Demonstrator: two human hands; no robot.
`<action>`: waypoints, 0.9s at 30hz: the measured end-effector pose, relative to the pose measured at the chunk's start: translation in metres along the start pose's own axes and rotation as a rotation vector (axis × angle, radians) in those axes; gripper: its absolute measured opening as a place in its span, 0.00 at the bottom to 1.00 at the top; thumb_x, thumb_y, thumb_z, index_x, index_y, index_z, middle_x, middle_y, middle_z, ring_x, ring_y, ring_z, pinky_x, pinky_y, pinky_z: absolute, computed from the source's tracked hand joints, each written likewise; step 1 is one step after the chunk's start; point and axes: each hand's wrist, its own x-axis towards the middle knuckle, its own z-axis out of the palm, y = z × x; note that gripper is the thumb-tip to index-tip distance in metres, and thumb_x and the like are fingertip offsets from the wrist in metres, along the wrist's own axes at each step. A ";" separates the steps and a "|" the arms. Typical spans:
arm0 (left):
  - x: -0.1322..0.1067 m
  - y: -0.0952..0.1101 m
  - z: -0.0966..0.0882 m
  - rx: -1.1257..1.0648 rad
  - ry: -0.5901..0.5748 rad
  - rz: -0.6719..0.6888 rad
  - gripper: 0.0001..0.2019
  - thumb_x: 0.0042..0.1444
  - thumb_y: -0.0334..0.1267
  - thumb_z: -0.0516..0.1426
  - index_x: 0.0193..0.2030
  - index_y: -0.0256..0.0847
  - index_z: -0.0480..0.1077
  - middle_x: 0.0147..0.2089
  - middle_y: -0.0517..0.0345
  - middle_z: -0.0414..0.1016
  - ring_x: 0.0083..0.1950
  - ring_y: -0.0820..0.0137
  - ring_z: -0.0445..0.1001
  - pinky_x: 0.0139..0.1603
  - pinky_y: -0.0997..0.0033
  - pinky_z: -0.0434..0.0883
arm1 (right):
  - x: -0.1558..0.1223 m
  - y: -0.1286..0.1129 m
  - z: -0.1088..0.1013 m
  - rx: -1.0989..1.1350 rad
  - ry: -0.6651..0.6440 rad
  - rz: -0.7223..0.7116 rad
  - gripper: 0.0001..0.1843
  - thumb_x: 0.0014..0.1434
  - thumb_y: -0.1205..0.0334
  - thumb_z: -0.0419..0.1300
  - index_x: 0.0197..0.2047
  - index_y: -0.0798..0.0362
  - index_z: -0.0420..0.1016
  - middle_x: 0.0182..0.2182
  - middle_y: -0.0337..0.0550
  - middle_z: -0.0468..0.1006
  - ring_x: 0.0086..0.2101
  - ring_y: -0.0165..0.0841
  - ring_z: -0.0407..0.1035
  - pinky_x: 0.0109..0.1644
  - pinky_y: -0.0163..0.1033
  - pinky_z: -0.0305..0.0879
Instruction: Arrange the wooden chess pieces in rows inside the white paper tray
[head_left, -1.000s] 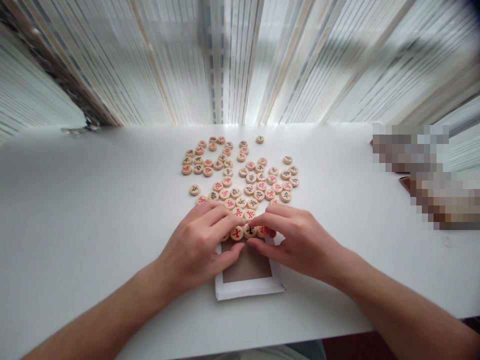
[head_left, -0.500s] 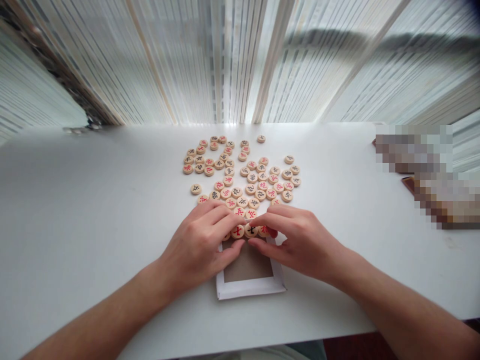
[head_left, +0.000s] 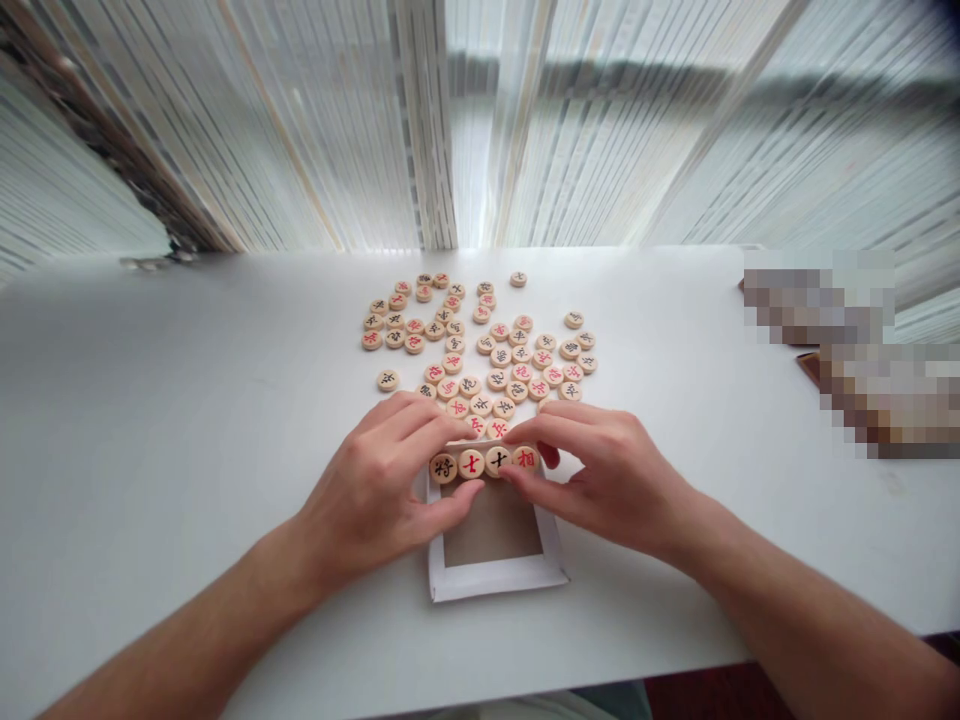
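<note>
Parts half-curled left hand [head_left: 382,475] and right hand [head_left: 611,480], baring row of discs [head_left: 471,463] between; cannot tell if gripping.

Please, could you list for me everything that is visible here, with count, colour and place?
Row of xiangqi pieces: four, pale wood with two black and two red characters, at box's far end
Loose xiangqi pieces: dozens, same colours, beyond the box
Shallow box: one, white with brown bottom, between forearms
Table: one, white, under all these
Striped curtain: at least one, whitish, behind table
Pixelated items: apparently two, brownish, table's right side
Dark red surface: one, bottom edge
Left hand: one, bare, left of row
Right hand: one, bare, right of row
</note>
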 end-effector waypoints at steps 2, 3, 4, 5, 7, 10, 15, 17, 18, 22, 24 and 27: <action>0.001 0.000 -0.003 -0.023 0.039 -0.019 0.09 0.63 0.33 0.65 0.49 0.39 0.76 0.44 0.50 0.84 0.47 0.59 0.80 0.52 0.57 0.78 | 0.002 0.002 -0.002 0.041 0.060 0.046 0.03 0.67 0.64 0.66 0.41 0.53 0.80 0.26 0.36 0.75 0.26 0.28 0.69 0.32 0.33 0.65; 0.002 0.000 -0.005 -0.032 0.056 -0.043 0.07 0.64 0.33 0.64 0.48 0.39 0.76 0.43 0.51 0.84 0.46 0.60 0.81 0.51 0.59 0.78 | 0.003 0.003 -0.003 0.049 0.093 0.078 0.03 0.67 0.65 0.65 0.39 0.53 0.80 0.25 0.36 0.75 0.25 0.28 0.68 0.31 0.33 0.64; 0.002 -0.001 -0.007 -0.038 0.071 -0.074 0.05 0.65 0.33 0.62 0.47 0.40 0.76 0.43 0.52 0.84 0.45 0.62 0.81 0.49 0.60 0.78 | 0.004 0.005 -0.004 0.049 0.127 0.111 0.04 0.66 0.65 0.65 0.38 0.52 0.79 0.24 0.35 0.75 0.24 0.28 0.67 0.30 0.34 0.63; 0.003 -0.002 -0.010 -0.041 0.083 -0.111 0.04 0.67 0.34 0.60 0.46 0.40 0.76 0.42 0.53 0.84 0.44 0.63 0.81 0.47 0.62 0.78 | 0.005 0.006 -0.005 0.046 0.156 0.143 0.05 0.66 0.66 0.64 0.36 0.51 0.79 0.23 0.35 0.74 0.23 0.28 0.66 0.29 0.34 0.62; 0.004 -0.004 -0.014 -0.049 0.108 -0.182 0.06 0.69 0.34 0.57 0.43 0.41 0.76 0.40 0.55 0.84 0.41 0.65 0.82 0.44 0.65 0.77 | 0.006 0.008 -0.007 0.054 0.180 0.191 0.07 0.65 0.67 0.62 0.34 0.51 0.78 0.22 0.35 0.74 0.23 0.28 0.65 0.29 0.35 0.61; 0.005 -0.009 -0.016 -0.057 0.148 -0.225 0.08 0.70 0.35 0.56 0.40 0.41 0.76 0.39 0.56 0.84 0.40 0.66 0.82 0.44 0.67 0.77 | 0.007 0.010 -0.011 0.100 0.077 0.211 0.04 0.63 0.67 0.63 0.36 0.52 0.79 0.23 0.34 0.73 0.24 0.28 0.66 0.29 0.34 0.61; 0.005 -0.012 -0.013 -0.054 0.159 -0.217 0.07 0.69 0.33 0.57 0.39 0.40 0.76 0.37 0.57 0.83 0.39 0.67 0.82 0.43 0.68 0.76 | 0.007 0.008 -0.020 0.107 -0.143 0.194 0.01 0.62 0.66 0.67 0.37 0.52 0.81 0.25 0.34 0.72 0.26 0.27 0.66 0.31 0.33 0.60; 0.005 -0.011 -0.012 -0.054 0.163 -0.214 0.07 0.68 0.33 0.57 0.38 0.40 0.76 0.36 0.57 0.83 0.38 0.67 0.81 0.42 0.69 0.76 | 0.008 0.006 -0.023 0.082 -0.203 0.194 0.02 0.62 0.66 0.67 0.39 0.51 0.82 0.26 0.34 0.72 0.26 0.27 0.66 0.32 0.33 0.60; 0.005 -0.011 -0.012 -0.053 0.166 -0.215 0.07 0.68 0.33 0.57 0.38 0.40 0.76 0.36 0.57 0.83 0.37 0.67 0.81 0.41 0.68 0.76 | 0.008 0.005 -0.023 0.059 -0.228 0.195 0.02 0.62 0.65 0.67 0.39 0.51 0.82 0.26 0.34 0.72 0.26 0.27 0.66 0.32 0.33 0.60; 0.006 -0.010 -0.011 -0.049 0.172 -0.222 0.07 0.67 0.33 0.57 0.38 0.41 0.76 0.36 0.58 0.83 0.37 0.67 0.81 0.41 0.68 0.77 | 0.008 0.003 -0.022 -0.031 -0.299 0.186 0.05 0.59 0.66 0.68 0.41 0.51 0.80 0.27 0.34 0.73 0.25 0.28 0.65 0.32 0.34 0.58; 0.006 -0.010 -0.011 -0.054 0.170 -0.221 0.07 0.67 0.33 0.57 0.38 0.41 0.76 0.35 0.58 0.83 0.37 0.67 0.81 0.42 0.68 0.78 | 0.007 0.001 -0.020 -0.058 -0.318 0.183 0.09 0.57 0.67 0.69 0.41 0.51 0.77 0.28 0.33 0.73 0.25 0.28 0.64 0.32 0.33 0.57; 0.006 -0.010 -0.011 -0.059 0.173 -0.213 0.07 0.67 0.32 0.58 0.38 0.41 0.76 0.35 0.58 0.83 0.37 0.67 0.81 0.42 0.68 0.78 | 0.006 0.000 -0.016 -0.092 -0.337 0.196 0.10 0.56 0.69 0.68 0.41 0.51 0.75 0.29 0.34 0.74 0.25 0.28 0.63 0.32 0.34 0.56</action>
